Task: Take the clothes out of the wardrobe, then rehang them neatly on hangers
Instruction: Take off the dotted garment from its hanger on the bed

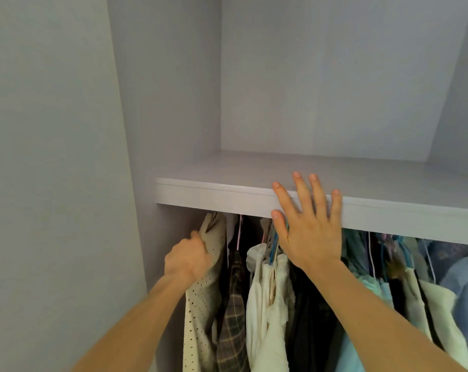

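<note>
Under a grey wardrobe shelf (214, 193) hangs a crowded row of clothes. My left hand (188, 257) grips the top of a beige perforated garment (200, 312) at the far left of the row. Beside it hang a brown plaid shirt (233, 312), a white top (265, 299) on blue and pink hangers (274, 245), dark clothes, and pale green and blue clothes (436, 304) to the right. My right hand (308, 226) is raised with fingers spread straight, in front of the shelf's front edge and above the white top. The rail is hidden behind the shelf.
The upper compartment above the shelf has grey walls (321, 76). A grey side panel (53, 157) closes the left side next to the beige garment.
</note>
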A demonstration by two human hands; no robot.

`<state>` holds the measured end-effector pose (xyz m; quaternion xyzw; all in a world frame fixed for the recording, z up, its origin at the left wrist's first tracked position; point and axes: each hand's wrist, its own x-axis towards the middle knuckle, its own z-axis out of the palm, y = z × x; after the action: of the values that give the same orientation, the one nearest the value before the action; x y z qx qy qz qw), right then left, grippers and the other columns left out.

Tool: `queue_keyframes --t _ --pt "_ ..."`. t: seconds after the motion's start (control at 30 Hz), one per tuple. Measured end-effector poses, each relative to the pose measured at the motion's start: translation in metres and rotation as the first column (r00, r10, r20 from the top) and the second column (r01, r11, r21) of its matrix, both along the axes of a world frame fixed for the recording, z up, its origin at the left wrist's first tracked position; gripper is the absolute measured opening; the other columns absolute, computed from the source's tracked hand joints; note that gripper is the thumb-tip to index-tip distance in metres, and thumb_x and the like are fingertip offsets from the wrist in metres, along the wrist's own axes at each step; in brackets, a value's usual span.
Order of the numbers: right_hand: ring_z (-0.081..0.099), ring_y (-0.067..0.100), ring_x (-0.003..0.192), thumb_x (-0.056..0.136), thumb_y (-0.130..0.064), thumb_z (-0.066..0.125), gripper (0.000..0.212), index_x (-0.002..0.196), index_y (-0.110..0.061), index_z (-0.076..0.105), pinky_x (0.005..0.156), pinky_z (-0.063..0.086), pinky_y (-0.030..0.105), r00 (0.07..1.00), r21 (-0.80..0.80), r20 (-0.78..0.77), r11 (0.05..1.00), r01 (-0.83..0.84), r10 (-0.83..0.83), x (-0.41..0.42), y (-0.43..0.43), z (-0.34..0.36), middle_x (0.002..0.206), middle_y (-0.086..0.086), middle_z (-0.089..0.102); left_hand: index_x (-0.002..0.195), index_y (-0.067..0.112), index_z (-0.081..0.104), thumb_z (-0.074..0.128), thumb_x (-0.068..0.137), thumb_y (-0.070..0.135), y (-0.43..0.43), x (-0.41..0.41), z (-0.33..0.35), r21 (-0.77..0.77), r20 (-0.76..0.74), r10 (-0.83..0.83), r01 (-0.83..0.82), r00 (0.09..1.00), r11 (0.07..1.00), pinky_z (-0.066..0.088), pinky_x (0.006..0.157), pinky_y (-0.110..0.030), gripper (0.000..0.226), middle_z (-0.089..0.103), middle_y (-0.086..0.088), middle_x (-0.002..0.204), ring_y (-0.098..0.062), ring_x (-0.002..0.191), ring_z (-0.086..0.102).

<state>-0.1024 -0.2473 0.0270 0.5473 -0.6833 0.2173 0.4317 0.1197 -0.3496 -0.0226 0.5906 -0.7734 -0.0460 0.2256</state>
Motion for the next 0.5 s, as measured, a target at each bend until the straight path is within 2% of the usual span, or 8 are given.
queue_keyframes --t 0.1,0.2,0.27,0.4,0.5 --pt "-0.005 0.029 0.153 0.103 -0.052 0.023 0.058 0.158 -0.036 0.012 0.121 0.002 0.058 0.997 0.095 0.082 0.995 0.000 -0.008 0.011 0.012 0.008 0.167 0.005 0.001 0.115 0.011 0.046 0.030 0.105 0.026 0.034 0.020 -0.010 0.056 0.039 -0.023 0.021 0.999 0.998 0.050 0.070 -0.038 0.024 0.065 -0.008 0.097 -0.030 0.087 0.064" --pt "-0.027 0.028 0.148 0.103 -0.057 0.011 0.060 0.156 -0.039 -0.011 0.120 -0.009 0.057 0.986 0.275 0.153 0.961 0.020 -0.065 0.021 0.028 0.021 0.163 0.004 -0.024 0.116 0.014 0.045 0.028 0.106 0.029 0.073 0.041 -0.016 0.098 0.070 -0.064 0.057 0.996 0.994 0.049 0.066 -0.036 0.025 0.058 -0.001 0.087 -0.023 0.077 0.060" --pt "-0.035 0.028 0.144 0.099 -0.064 0.011 0.068 0.152 -0.040 -0.023 0.118 -0.014 0.056 0.977 0.399 0.182 0.917 0.025 -0.106 0.027 0.037 0.032 0.159 0.004 -0.034 0.119 0.015 0.045 0.027 0.107 0.031 0.096 0.055 -0.015 0.121 0.064 -0.073 0.065 0.995 0.991 0.047 0.065 -0.034 0.027 0.057 0.002 0.085 -0.020 0.075 0.057" --pt "-0.033 0.030 0.145 0.096 -0.067 0.023 0.080 0.151 -0.036 -0.027 0.119 -0.011 0.055 0.948 0.579 0.263 0.815 -0.008 -0.178 0.050 0.059 0.041 0.157 0.006 -0.038 0.124 0.017 0.043 0.027 0.107 0.036 0.153 0.086 -0.018 0.167 0.009 -0.072 0.070 0.997 0.983 0.047 0.061 -0.033 0.030 0.058 0.004 0.085 -0.014 0.072 0.057" --pt "-0.021 0.024 0.150 0.098 -0.061 0.032 0.081 0.154 -0.034 -0.019 0.122 -0.002 0.053 0.878 0.620 0.456 0.760 -0.197 -0.145 0.078 0.097 -0.005 0.160 0.002 -0.032 0.123 0.021 0.044 0.028 0.106 0.038 0.203 0.110 -0.030 0.209 -0.026 -0.076 0.080 0.997 0.975 0.056 0.067 -0.040 0.029 0.061 0.003 0.080 -0.017 0.071 0.061"
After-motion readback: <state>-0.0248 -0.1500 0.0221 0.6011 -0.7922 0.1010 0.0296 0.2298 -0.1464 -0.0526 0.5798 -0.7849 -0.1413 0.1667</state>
